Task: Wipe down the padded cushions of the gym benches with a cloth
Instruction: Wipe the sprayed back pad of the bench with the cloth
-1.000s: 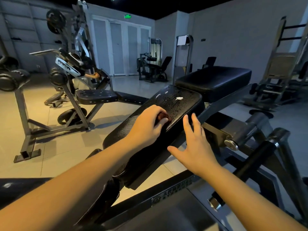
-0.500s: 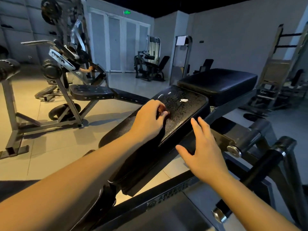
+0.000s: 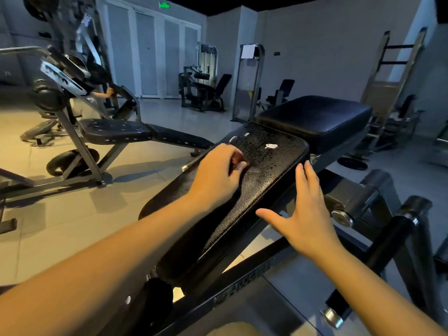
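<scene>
A long black padded back cushion (image 3: 261, 180) slopes away from me, its far end wet with droplets and a small white scrap (image 3: 271, 146) lying on it. Behind it sits the black seat cushion (image 3: 315, 117). My left hand (image 3: 218, 173) rests on the back cushion with its fingers curled round a small dark reddish cloth (image 3: 236, 160), mostly hidden under the hand. My right hand (image 3: 305, 212) lies with straight, spread fingers against the cushion's right edge and holds nothing.
The bench's steel frame and black roller handles (image 3: 378, 241) stand close on my right. Another bench (image 3: 116, 130) with a weight rack is on the left. More machines (image 3: 201, 90) line the far wall. Tiled floor (image 3: 60, 214) lies between.
My left hand with the cloth has slid slightly farther up the cushion. My right hand has stayed at the cushion's right edge. The view has moved closer.
</scene>
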Available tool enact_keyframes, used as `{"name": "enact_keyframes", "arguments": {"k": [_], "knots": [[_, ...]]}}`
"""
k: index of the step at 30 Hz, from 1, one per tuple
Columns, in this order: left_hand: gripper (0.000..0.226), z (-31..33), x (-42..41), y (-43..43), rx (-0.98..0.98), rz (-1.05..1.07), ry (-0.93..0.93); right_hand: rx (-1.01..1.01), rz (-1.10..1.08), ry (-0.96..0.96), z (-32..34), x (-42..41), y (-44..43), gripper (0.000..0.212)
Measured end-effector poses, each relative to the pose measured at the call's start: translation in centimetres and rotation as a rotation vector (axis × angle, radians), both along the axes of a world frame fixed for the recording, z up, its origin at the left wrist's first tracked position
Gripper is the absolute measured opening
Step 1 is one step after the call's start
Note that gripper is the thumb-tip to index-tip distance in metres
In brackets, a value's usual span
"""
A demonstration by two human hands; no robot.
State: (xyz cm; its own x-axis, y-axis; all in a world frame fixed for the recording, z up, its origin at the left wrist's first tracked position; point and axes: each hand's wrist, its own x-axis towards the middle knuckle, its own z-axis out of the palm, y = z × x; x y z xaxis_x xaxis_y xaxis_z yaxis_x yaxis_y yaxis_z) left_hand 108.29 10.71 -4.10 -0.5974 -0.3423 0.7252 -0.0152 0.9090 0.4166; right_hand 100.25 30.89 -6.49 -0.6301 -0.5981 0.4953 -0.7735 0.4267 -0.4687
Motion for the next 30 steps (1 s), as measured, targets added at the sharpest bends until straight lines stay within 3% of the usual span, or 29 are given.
{"name": "enact_keyframes", "arguments": {"k": [4, 6, 8, 10, 13, 17, 20, 25, 27, 30], "knots": [[0.016, -0.7, 2.2, 2.2, -0.221, -0.244, -0.039, -0.017, -0.014, 0.004, -0.2, -0.1, 0.3, 0.126], [0.014, -1.2, 2.8, -1.5, -0.187, -0.152, -0.063, -0.028, -0.023, -0.001, -0.4, 0.0, 0.1, 0.126], [0.013, -1.3, 3.0, -6.3, -0.024, 0.057, -0.092, -0.051, -0.014, -0.005, -0.7, 0.2, -0.2, 0.125], [0.014, -1.0, 3.0, -8.5, 0.059, 0.128, -0.141, -0.097, 0.0, -0.017, -0.9, 0.3, -0.4, 0.124], [0.015, -0.5, 2.3, -4.7, 0.002, 0.043, -0.083, -0.127, 0.006, -0.025, -1.2, 0.1, -0.5, 0.121], [0.016, -0.2, 2.7, 3.0, -0.18, -0.235, -0.019, -0.139, 0.013, -0.009, -1.9, -0.1, -0.5, 0.119], [0.015, 0.1, 2.9, 0.4, -0.312, -0.293, -0.077, -0.18, 0.034, -0.017, -2.0, -0.2, -0.7, 0.116], [0.017, 0.5, 0.9, -8.3, 0.064, 0.159, -0.102, -0.155, 0.024, -0.009, -1.9, -0.3, -1.0, 0.118], [0.018, 0.4, 0.2, -6.1, 0.091, 0.157, -0.066, -0.164, 0.024, -0.028, -2.0, -0.3, -0.9, 0.122], [0.016, 0.6, 0.5, 0.8, -0.025, -0.044, 0.02, -0.159, 0.013, -0.029, -1.9, -0.2, -0.8, 0.123]]}}
